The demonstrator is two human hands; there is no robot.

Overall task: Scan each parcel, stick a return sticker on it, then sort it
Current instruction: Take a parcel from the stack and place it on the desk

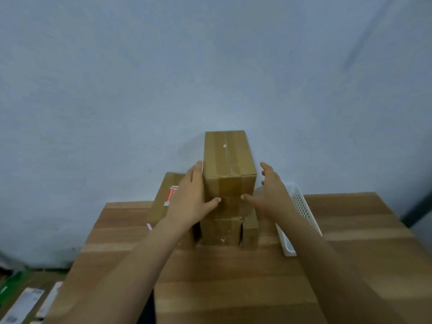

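The top parcel (pixel 228 160) sits on the stacked boxes (pixel 221 230), long axis pointing away. The left hand (pixel 190 195) lies flat against its left side. The right hand (pixel 272 192), fingers spread and holding nothing, hovers just beside its right side.

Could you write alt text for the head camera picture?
Two bare hands flank the top cardboard box of a small stack on a wooden table against a wall; the left hand lies flat on its left side, the right hand open beside it. A white basket stands to the right.
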